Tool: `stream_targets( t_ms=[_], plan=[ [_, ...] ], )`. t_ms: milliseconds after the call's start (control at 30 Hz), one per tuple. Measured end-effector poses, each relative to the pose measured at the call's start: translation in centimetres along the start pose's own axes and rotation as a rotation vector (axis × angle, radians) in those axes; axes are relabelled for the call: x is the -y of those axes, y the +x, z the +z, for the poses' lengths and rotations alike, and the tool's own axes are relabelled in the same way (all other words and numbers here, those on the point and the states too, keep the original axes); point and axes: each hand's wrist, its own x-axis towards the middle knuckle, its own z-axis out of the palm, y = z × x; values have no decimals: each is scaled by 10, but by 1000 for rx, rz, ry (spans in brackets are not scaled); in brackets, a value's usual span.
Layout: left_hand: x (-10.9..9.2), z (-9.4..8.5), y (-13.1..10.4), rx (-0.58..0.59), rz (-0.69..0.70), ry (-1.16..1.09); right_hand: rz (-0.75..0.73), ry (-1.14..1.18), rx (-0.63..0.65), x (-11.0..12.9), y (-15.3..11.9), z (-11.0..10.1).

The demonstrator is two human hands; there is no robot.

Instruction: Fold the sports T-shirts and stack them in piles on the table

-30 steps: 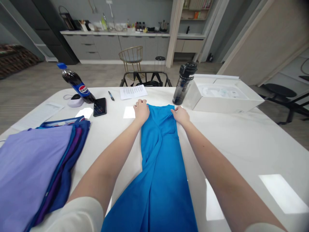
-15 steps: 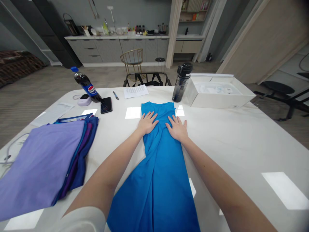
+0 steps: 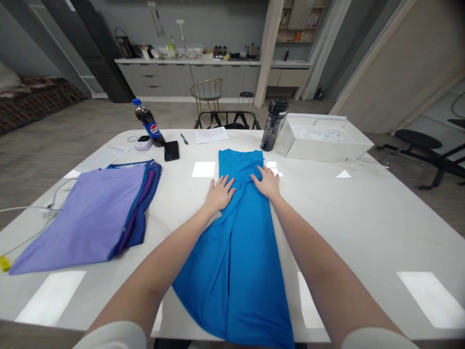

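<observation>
A bright blue dress [image 3: 250, 252] lies lengthwise on the white table, its narrow neck end away from me and its wide hem at the near edge. My left hand [image 3: 220, 194] rests on the left side of the upper part, fingers spread. On the opposite side my right hand [image 3: 267, 182] lies with fingers apart, partly on the cloth and partly over its right edge. Soft folds run from between the hands down the middle of the garment. Neither hand grips the fabric.
To the left sits a stack of folded clothes [image 3: 98, 213] with a lilac one on top. Beyond it are a cola bottle [image 3: 152, 128], a phone [image 3: 172, 150], a pen [image 3: 184, 139] and a printed sheet [image 3: 211, 135]. A dark water bottle [image 3: 273, 127] and a white box [image 3: 319, 150] stand at the far right.
My left hand has slid slightly down along the dress, while the right hand stays near its edge. The view has shifted, so more of the hem and the near table edge shows.
</observation>
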Motion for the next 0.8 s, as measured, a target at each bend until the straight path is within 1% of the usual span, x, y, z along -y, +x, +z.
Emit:
stream_targets(
  t_ms=[67,133,233,300,367,400,467,533,600,700,800],
  plan=[
    [0,1,-3,-13,-6,5,-3,74,-57,-4,-3,-2],
    [-1,1,-4,-25,-13,10,-32,140,-110,-6,-12,-4],
    [-5,-2,-6,-68,-9,29,-141,175,-136,-2,-42,-9],
    [-10,-7,-11,-107,7,60,-218,142,-117,5,-69,-13],
    [-16,-14,-17,-121,44,98,-285,69,-80,15,-95,-19],
    [-19,-18,-22,-113,66,114,-314,26,-54,19,-107,-23],
    [-24,-28,-34,-62,82,124,-358,-39,10,28,-127,-31],
    [-26,-37,-52,2,52,102,-387,-37,75,37,-142,-38],
    [-26,-48,-77,52,6,64,-422,23,133,46,-154,-43],
    [-18,-62,-123,95,-51,26,-462,116,211,64,-169,-48],
    [-4,-73,-171,157,-139,42,-494,119,249,87,-177,-49]
  ],
)
